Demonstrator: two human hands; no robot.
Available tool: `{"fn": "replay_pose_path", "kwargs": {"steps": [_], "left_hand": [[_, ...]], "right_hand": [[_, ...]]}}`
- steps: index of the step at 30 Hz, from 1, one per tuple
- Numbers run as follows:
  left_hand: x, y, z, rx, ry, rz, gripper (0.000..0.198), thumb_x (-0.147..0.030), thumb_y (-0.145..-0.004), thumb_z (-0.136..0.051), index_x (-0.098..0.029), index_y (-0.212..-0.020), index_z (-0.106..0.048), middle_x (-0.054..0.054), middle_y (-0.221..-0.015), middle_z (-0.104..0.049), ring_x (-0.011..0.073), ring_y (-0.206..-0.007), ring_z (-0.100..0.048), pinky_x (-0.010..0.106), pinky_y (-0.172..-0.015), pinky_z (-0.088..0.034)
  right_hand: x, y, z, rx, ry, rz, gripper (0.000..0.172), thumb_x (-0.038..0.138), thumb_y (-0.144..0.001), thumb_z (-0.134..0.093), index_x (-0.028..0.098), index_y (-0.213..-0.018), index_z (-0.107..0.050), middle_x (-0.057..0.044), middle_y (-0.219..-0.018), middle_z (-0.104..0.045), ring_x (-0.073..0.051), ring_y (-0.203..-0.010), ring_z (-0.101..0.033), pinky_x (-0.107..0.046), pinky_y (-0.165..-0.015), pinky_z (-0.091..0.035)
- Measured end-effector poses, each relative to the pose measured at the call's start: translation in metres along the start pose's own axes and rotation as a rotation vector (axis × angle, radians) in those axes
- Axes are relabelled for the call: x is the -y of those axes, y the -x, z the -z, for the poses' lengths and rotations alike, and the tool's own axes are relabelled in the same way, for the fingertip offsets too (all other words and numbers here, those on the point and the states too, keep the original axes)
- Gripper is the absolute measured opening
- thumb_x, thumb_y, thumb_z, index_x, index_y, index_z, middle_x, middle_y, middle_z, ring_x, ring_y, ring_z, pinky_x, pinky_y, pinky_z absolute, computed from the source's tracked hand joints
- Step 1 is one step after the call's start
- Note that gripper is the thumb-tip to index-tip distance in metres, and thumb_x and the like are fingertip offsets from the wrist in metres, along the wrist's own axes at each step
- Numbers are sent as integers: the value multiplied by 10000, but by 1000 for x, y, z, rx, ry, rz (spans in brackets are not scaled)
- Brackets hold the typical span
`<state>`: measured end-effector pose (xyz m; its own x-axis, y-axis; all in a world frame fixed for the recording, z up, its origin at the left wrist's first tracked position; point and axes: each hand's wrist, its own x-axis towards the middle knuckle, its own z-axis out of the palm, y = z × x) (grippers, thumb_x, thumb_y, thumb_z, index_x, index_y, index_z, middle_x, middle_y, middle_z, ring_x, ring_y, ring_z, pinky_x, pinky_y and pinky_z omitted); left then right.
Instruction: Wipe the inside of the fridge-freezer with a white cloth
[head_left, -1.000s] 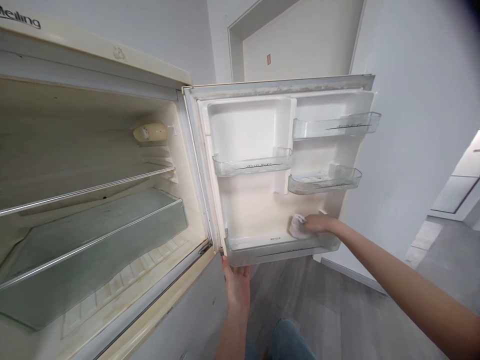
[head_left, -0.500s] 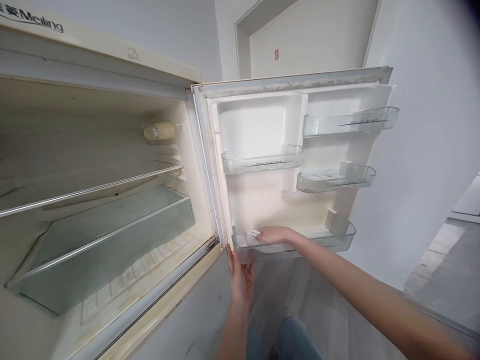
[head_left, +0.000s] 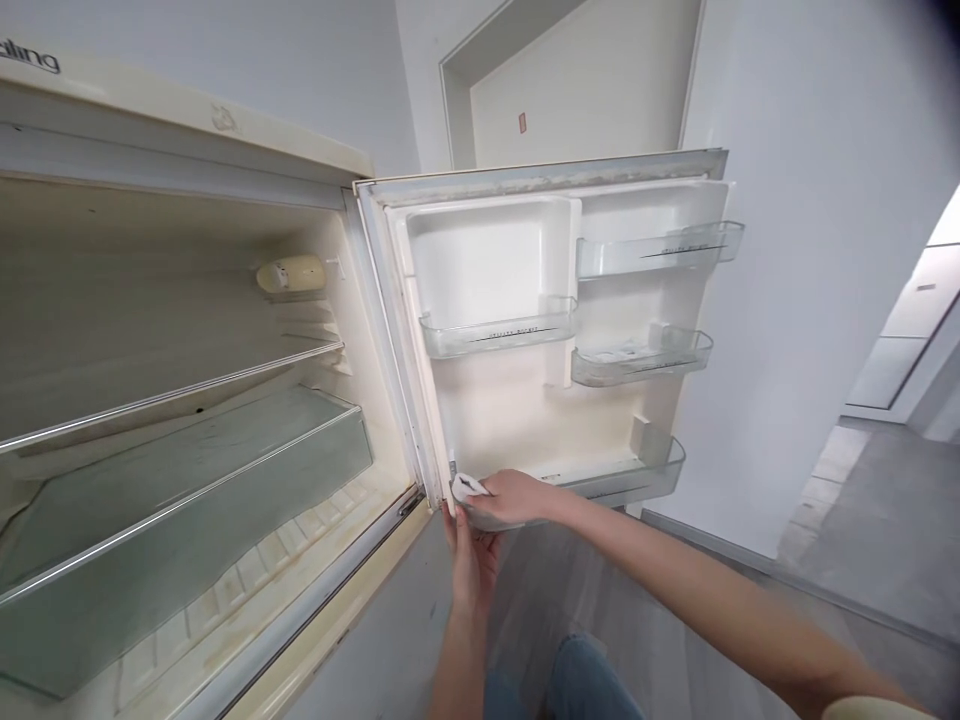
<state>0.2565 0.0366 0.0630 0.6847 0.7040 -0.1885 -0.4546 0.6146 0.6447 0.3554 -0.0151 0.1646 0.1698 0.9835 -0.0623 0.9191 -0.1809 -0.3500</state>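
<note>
A white cloth (head_left: 469, 487), possibly a tissue, is bunched in the fingers of my right hand (head_left: 517, 497). That hand presses it against the left end of the clear bottom door shelf (head_left: 630, 484), over the shelf's front wall. Below, my left hand (head_left: 471, 560) reaches up to the lower hinge-side corner of the open refrigerator door (head_left: 499, 415). Its fingers are bent around that corner, just under the shelf, and some fingertips are hidden. My two hands are close together, almost touching.
Left of the door stands the open refrigerator compartment with a glass shelf (head_left: 180, 393), a clear drawer (head_left: 225, 520) and a lamp cover (head_left: 292, 273). Stained ribs line its floor. More clear shelves (head_left: 499, 335) hang on the door. A white wall (head_left: 787, 250) rises at the right.
My right hand has moved the cloth left and slightly down, from inside the bottom shelf to its left end. My left hand stays at the door's corner. The camera view has shifted right.
</note>
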Motion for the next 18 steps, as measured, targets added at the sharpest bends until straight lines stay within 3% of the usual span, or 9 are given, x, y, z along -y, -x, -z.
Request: {"fn": "replay_pose_path", "kwargs": {"steps": [7,13,18], "left_hand": [[1,-3,1,1,-56,-68,728,-556,-739,-577,-420,-1391,-283,62,-1409,-546,230,-1202,-590,297,-884,-578],[1,-4,3,-11,-81,-55,726,-579,-723,-578,-449,-1377,-291,26,-1484,-461,219,-1143,-628,285,-869,-584],[0,-2,5,-21,-112,-17,806,-617,-708,-559,-472,-1407,-184,-6,-1565,-318,240,-1197,-591,363,-1012,-525]], "right_hand": [[-31,26,-4,-128,210,-66,456,469,-948,-292,162,-995,-627,-126,-874,-690,-260,-801,-639,-290,-611,-347],[-70,68,0,-248,281,-134,443,450,-959,-272,169,-954,-614,-110,-840,-683,-229,-752,-620,-284,-614,-338],[-123,103,5,-353,250,-268,436,444,-951,-256,193,-886,-606,-85,-796,-670,-206,-704,-598,-272,-601,-338]]}}
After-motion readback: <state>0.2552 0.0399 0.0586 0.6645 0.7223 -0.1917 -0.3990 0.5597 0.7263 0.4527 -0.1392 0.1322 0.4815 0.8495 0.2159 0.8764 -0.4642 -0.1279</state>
